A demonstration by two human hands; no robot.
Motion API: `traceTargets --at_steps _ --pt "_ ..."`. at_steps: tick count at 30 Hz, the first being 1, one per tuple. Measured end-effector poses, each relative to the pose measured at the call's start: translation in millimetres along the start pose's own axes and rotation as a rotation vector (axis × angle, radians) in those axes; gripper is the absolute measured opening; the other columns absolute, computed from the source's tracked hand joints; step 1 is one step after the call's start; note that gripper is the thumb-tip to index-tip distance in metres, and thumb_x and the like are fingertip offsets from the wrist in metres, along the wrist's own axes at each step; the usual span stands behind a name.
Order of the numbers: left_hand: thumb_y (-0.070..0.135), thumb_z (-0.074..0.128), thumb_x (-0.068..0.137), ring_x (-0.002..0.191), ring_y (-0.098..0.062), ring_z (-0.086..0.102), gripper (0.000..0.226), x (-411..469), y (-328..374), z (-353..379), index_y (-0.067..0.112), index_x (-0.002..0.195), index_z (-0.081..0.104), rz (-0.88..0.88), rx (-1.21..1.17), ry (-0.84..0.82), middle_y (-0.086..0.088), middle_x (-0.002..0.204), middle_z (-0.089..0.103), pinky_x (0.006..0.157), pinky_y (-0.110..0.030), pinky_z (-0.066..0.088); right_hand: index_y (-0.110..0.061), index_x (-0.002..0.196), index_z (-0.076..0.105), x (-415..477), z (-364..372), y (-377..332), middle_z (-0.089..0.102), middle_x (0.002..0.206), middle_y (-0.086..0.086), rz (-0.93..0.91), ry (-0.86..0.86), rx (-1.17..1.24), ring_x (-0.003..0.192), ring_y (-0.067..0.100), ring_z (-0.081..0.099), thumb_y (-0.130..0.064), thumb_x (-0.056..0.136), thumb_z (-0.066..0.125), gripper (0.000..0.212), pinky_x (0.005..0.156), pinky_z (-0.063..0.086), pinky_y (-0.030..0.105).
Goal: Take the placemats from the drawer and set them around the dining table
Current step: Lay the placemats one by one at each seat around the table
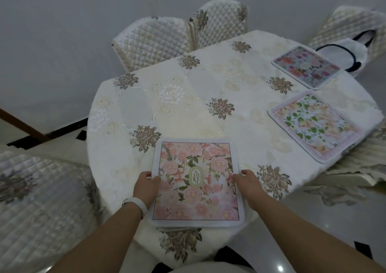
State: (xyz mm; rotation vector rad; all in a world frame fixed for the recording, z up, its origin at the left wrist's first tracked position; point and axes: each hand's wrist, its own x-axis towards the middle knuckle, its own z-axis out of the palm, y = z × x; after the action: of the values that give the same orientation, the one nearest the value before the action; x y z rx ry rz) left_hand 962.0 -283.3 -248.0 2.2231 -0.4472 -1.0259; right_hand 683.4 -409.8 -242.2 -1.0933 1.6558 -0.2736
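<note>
A pink floral placemat point(196, 183) lies at the near edge of the dining table point(188, 97), which wears a cream embroidered cloth. My left hand point(146, 187) grips the mat's left edge and my right hand point(248, 185) grips its right edge. A second placemat point(313, 126) with green leaves and peach flowers lies at the table's right edge. A third placemat point(307, 66) in pink and purple sits at the far right.
Quilted cream chairs stand around the table: two at the far side point(154, 41) point(221, 20), one at the far right point(353, 24), one near left point(41, 199). A white bag with dark handles point(346, 53) rests beside the third mat.
</note>
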Motion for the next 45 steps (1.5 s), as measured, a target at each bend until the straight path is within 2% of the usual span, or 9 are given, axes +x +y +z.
traceTargets --at_steps 4,8,12,18,25,30,38,42,45 --pt "0.015 0.057 0.090 0.069 -0.024 0.062 0.015 -11.7 -1.3 6.4 0.009 0.103 0.060 -0.037 -0.002 0.013 -0.008 0.085 0.065 0.054 -0.027 0.046 -0.006 0.097 0.068 6.0 -0.4 3.2 0.069 0.076 0.009 -0.066 -0.044 -0.057 0.058 0.021 0.062 -0.024 0.093 0.063 0.019 0.058 0.053 0.036" --pt "0.012 0.057 0.089 0.074 -0.027 0.064 0.015 -24.7 -0.8 9.7 0.012 0.103 0.061 -0.021 -0.041 0.062 -0.010 0.090 0.067 0.056 -0.029 0.049 -0.011 0.098 0.059 8.2 0.1 4.3 0.065 0.081 0.006 -0.123 -0.081 -0.137 0.065 0.020 0.059 -0.029 0.096 0.060 0.018 0.059 0.047 0.030" --pt "0.011 0.058 0.089 0.073 -0.026 0.064 0.014 -39.6 2.9 11.8 0.012 0.102 0.062 -0.020 -0.090 0.117 -0.009 0.089 0.067 0.057 -0.030 0.051 -0.018 0.086 0.056 12.6 -6.2 1.8 0.064 0.079 0.004 -0.165 -0.122 -0.171 0.065 0.017 0.060 -0.018 0.093 0.062 0.008 0.054 0.044 0.027" --pt "0.014 0.060 0.092 0.066 -0.024 0.061 0.012 -63.9 10.9 15.8 0.011 0.103 0.062 -0.019 -0.196 0.192 -0.012 0.091 0.067 0.050 -0.028 0.047 -0.018 0.101 0.057 16.0 -14.4 -7.0 0.064 0.084 0.002 -0.266 -0.174 -0.198 0.069 0.017 0.063 -0.018 0.092 0.063 0.010 0.051 0.043 0.025" --pt "0.012 0.058 0.092 0.055 -0.023 0.054 0.007 -100.1 -6.9 0.1 0.011 0.098 0.061 -0.057 -0.335 0.322 -0.011 0.079 0.062 0.047 -0.029 0.047 -0.016 0.092 0.061 13.4 0.6 -27.4 0.063 0.075 0.007 -0.381 -0.258 -0.275 0.059 0.020 0.057 -0.018 0.090 0.065 0.005 0.052 0.044 0.028" --pt "0.011 0.058 0.092 0.056 -0.022 0.057 0.006 -127.4 -37.0 -24.2 0.016 0.093 0.062 -0.069 -0.447 0.394 -0.008 0.077 0.064 0.047 -0.029 0.049 -0.013 0.095 0.060 -16.8 27.5 -39.6 0.065 0.082 0.011 -0.462 -0.329 -0.277 0.062 0.020 0.058 -0.017 0.089 0.065 0.009 0.049 0.041 0.025" --pt "0.014 0.061 0.090 0.065 -0.023 0.063 0.012 -170.3 -104.7 -87.8 0.026 0.088 0.062 -0.049 -0.539 0.535 -0.006 0.084 0.067 0.044 -0.025 0.051 -0.019 0.097 0.058 -92.4 91.5 -40.7 0.065 0.082 0.006 -0.607 -0.411 -0.398 0.063 0.017 0.060 -0.018 0.091 0.063 0.008 0.046 0.042 0.023" --pt "0.014 0.062 0.089 0.067 -0.024 0.064 0.012 -197.0 -157.2 -136.5 0.026 0.088 0.062 -0.049 -0.604 0.582 -0.007 0.088 0.067 0.051 -0.030 0.052 -0.018 0.098 0.057 -147.3 142.8 -27.9 0.065 0.084 0.006 -0.677 -0.429 -0.462 0.069 0.020 0.063 -0.017 0.090 0.064 0.010 0.050 0.045 0.025" --pt "0.013 0.063 0.089 0.074 -0.022 0.065 0.011 -219.7 -209.3 -179.2 0.024 0.092 0.063 -0.050 -0.639 0.640 -0.004 0.092 0.067 0.048 -0.022 0.049 -0.023 0.095 0.056 -199.0 187.8 -13.2 0.066 0.084 0.001 -0.742 -0.474 -0.499 0.068 0.017 0.064 -0.016 0.089 0.064 0.013 0.049 0.045 0.024"
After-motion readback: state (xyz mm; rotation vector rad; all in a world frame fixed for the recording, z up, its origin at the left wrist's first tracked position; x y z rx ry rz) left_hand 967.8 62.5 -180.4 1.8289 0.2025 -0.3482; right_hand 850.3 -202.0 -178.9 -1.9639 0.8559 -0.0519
